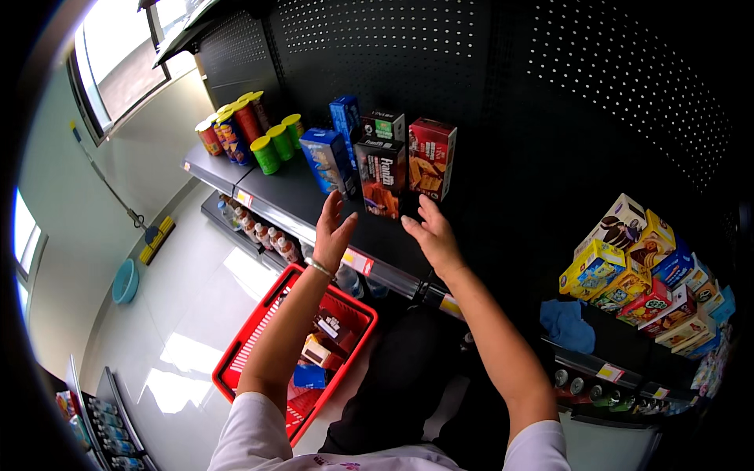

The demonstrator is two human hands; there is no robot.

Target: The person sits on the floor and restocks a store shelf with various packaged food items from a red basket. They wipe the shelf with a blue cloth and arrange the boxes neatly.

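Observation:
Both hands reach over a black metal shelf with their fingers apart and nothing held. My left hand is just in front of a blue biscuit box. To its right, my right hand is below a red biscuit box. Between the hands a dark brown biscuit box stands upright, with a box with a green patch behind it and a narrow blue box at the back left. Under my left forearm a red plastic basket holds several packets, among them a blue one.
Yellow-lidded canisters stand on the shelf at left, with bottles on the tier below. At right are stacked snack boxes and a blue cloth. A sponge mop and teal basin are by the wall.

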